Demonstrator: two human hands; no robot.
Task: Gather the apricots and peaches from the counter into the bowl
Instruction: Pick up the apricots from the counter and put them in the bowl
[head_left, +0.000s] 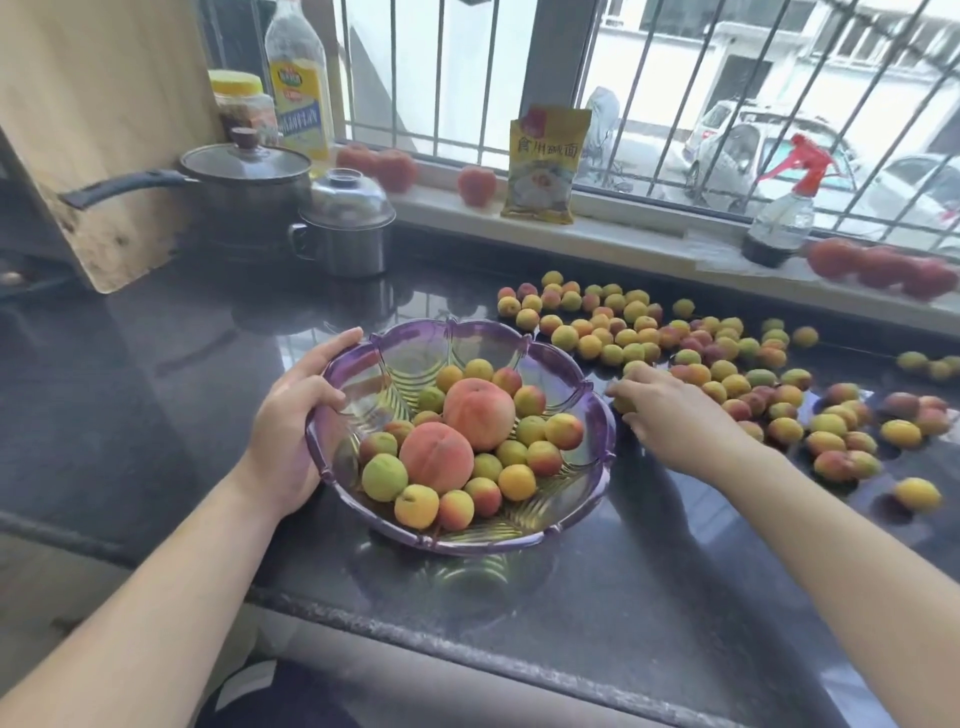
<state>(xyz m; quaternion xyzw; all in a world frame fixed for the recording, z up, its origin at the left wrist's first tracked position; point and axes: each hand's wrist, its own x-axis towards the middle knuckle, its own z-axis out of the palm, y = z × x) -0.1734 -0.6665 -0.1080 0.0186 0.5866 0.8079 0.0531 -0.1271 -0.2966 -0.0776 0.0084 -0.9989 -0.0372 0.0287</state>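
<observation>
While the left hand (296, 415) grips the purple bowl's (597, 410) left rim at frame centre, the right hand (670, 415) curls its fingers (621, 387) around an apricot (623, 404) beside it; loose apricots (727, 358) cover the table (675, 597) at right.

left hand (291, 415) grips bowl (597, 410) | right hand (670, 415) on apricots (727, 364)
</observation>
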